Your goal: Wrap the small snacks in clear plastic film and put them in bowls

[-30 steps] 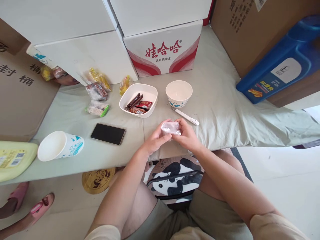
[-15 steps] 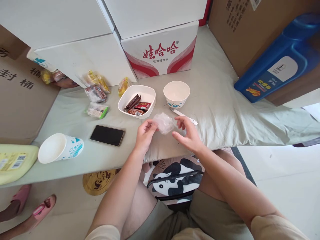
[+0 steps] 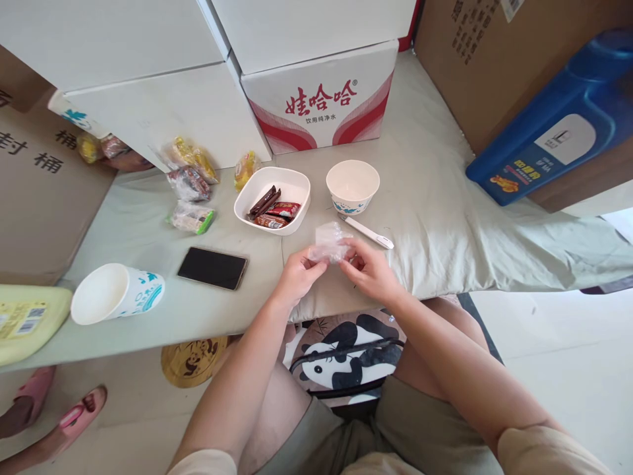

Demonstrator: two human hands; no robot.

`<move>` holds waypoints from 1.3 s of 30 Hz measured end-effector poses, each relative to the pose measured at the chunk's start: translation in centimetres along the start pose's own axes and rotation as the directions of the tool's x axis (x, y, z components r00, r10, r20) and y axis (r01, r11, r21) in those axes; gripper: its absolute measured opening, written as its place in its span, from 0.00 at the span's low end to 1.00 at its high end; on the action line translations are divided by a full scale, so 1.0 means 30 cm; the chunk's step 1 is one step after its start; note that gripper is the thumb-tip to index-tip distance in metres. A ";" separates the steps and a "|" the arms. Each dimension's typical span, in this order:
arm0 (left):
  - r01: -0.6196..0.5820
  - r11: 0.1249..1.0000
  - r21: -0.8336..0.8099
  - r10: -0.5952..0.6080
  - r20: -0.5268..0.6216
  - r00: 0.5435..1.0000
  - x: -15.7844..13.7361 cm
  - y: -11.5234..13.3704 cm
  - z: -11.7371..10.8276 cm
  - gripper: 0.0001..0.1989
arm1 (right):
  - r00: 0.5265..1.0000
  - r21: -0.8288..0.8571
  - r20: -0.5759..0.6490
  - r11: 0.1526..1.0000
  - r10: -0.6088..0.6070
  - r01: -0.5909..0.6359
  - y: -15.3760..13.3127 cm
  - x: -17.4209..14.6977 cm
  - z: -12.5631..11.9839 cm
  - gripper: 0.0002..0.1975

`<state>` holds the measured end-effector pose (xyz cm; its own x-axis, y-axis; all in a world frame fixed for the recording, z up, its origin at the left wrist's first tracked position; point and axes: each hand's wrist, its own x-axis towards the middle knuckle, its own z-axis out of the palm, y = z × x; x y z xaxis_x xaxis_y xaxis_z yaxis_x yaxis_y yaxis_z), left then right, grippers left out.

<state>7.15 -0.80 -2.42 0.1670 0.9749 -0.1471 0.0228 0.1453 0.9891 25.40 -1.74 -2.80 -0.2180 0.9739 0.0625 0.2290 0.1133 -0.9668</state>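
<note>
Left hand (image 3: 297, 276) and right hand (image 3: 372, 269) both part-curled, fingertips nearly together, pinching crumpled clear plastic (image 3: 329, 239) at centre frame, just below the paper bowl (image 3: 352, 191) and white-handled tool (image 3: 372, 235). Step in hand looks like working the plastic two-handed; folding or opening, can't tell. Next move calls for light pinches both sides, since thin film likely bunches.

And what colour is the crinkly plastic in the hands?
The crinkly plastic looks see-through and whitish; it shows in the head view.
</note>
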 end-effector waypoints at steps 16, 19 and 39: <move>-0.009 0.998 0.069 0.010 -0.020 1.000 -0.007 -0.010 -0.022 0.13 | 1.000 0.047 0.008 0.999 0.025 -0.026 0.016 0.001 0.018 0.08; 0.009 0.998 0.063 -0.007 -0.031 0.999 -0.007 -0.014 -0.022 0.12 | 1.000 0.067 0.004 0.998 0.013 -0.013 0.006 0.001 0.014 0.11; 0.001 0.987 -0.161 -0.014 -0.079 0.997 0.016 -0.001 0.011 0.33 | 0.992 0.383 -0.019 0.917 0.126 -0.109 0.004 0.005 0.015 0.26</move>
<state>7.54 -0.40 -2.52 0.0881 0.9831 -0.1608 -0.1356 0.1717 0.9758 24.96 -1.67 -3.01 -0.1696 0.9840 -0.0550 -0.1297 -0.0776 -0.9885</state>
